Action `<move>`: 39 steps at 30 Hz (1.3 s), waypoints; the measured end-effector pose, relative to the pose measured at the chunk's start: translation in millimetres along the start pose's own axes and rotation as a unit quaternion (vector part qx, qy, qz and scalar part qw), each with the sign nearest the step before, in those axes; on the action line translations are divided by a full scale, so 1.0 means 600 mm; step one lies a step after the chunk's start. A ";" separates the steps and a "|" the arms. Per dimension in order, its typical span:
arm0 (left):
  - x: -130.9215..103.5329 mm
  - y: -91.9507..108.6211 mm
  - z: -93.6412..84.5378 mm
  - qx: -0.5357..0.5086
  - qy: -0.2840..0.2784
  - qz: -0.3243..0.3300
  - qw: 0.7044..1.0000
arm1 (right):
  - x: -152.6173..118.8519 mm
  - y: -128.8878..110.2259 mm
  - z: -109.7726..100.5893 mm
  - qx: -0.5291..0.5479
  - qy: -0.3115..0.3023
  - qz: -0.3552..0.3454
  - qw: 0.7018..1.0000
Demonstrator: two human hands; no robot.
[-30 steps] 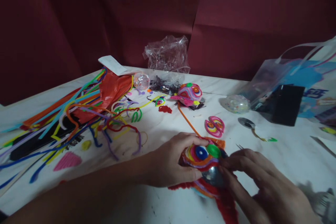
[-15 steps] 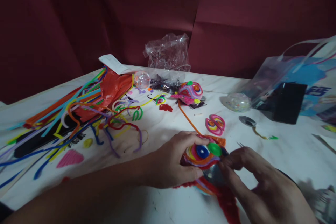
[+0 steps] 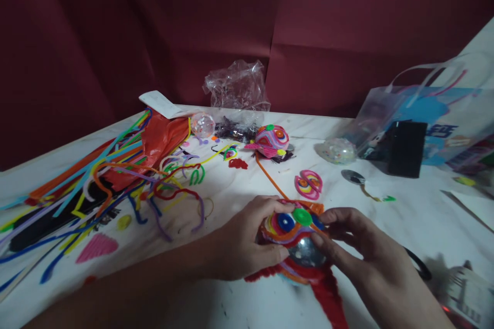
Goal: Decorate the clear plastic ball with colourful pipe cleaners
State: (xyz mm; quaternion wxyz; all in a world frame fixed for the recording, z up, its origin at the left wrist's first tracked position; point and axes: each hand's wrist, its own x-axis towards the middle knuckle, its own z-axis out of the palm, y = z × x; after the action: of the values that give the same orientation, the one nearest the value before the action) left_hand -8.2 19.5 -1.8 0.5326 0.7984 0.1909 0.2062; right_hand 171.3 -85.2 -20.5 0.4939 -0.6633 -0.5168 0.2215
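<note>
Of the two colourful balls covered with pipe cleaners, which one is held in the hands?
The near pipe-cleaner ball, gripped by the left hand and right hand. The far pink ball lies untouched on the table.

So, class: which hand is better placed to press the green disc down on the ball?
Probably the right hand: its fingertips sit beside the green disc, while the left hand cups the pipe-cleaner ball.

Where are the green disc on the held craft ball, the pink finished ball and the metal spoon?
green disc (image 3: 302, 217), head view, disc centre
pink finished ball (image 3: 271, 140), head view, front face
metal spoon (image 3: 352, 177), head view, bowl
</note>
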 end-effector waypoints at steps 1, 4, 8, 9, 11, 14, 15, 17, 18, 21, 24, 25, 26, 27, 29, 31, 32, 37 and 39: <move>0.000 0.000 0.001 0.014 0.000 0.003 1.000 | 0.001 -0.001 0.001 0.029 -0.001 0.021 0.999; -0.002 -0.002 0.002 0.038 -0.004 0.020 0.999 | 0.001 -0.006 0.000 0.110 -0.036 0.076 0.990; -0.003 -0.005 0.001 0.028 -0.014 0.013 0.999 | -0.002 -0.001 -0.011 0.197 -0.036 0.104 0.974; -0.002 -0.006 0.000 0.025 -0.016 0.007 1.000 | -0.003 0.002 -0.015 0.201 -0.015 0.099 0.974; -0.001 -0.008 -0.003 0.010 -0.022 -0.002 1.000 | -0.005 0.008 -0.023 0.191 0.012 0.085 0.978; 0.001 -0.009 -0.007 -0.017 -0.036 -0.022 0.999 | -0.006 0.011 -0.028 0.195 -0.003 0.071 0.978; 0.001 -0.009 -0.009 -0.020 -0.038 -0.026 0.999 | -0.006 0.011 -0.027 0.203 -0.021 0.073 0.976; 0.002 -0.008 -0.011 -0.018 -0.043 -0.027 0.999 | -0.006 0.010 -0.022 0.219 -0.058 0.081 0.971; 0.002 -0.009 -0.012 -0.018 -0.046 -0.026 0.998 | -0.005 0.011 -0.019 0.223 -0.076 0.085 0.968; 0.003 -0.013 -0.015 -0.045 -0.063 -0.041 0.996 | -0.004 0.016 -0.012 0.236 -0.118 0.090 0.960; 0.005 -0.021 -0.017 -0.084 -0.071 -0.042 0.993 | -0.004 0.025 -0.011 0.227 -0.116 0.087 0.963; 0.006 -0.023 -0.017 -0.093 -0.069 -0.037 0.993 | -0.003 0.029 -0.010 0.221 -0.113 0.085 0.965; 0.006 -0.025 -0.017 -0.100 -0.066 -0.034 0.992 | -0.002 0.033 -0.010 0.219 -0.111 0.080 0.966; 0.007 -0.027 -0.016 -0.106 -0.063 -0.036 0.992 | -0.001 0.036 -0.009 0.218 -0.111 0.078 0.967; 0.008 -0.030 -0.016 -0.119 -0.055 -0.050 0.990 | 0.001 0.041 -0.007 0.218 -0.109 0.073 0.967; 0.009 -0.033 -0.017 -0.140 -0.056 -0.060 0.987 | 0.002 0.043 -0.004 0.213 -0.101 0.071 0.969; 0.010 -0.035 -0.018 -0.153 -0.060 -0.061 0.984 | 0.003 0.043 -0.003 0.211 -0.099 0.074 0.970; 0.015 -0.042 -0.028 -0.178 -0.061 -0.072 0.980 | 0.003 0.030 0.001 0.254 -0.097 0.090 0.958; 0.018 -0.042 -0.030 -0.175 -0.058 -0.077 0.980 | 0.004 0.022 0.002 0.267 -0.078 0.091 0.956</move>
State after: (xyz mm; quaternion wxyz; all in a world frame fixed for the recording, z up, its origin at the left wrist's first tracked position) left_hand -10.9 48.1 -17.7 0.6882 0.6865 0.1820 0.1481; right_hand 177.5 -82.2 -32.4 0.5893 -0.5321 -0.4128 0.4463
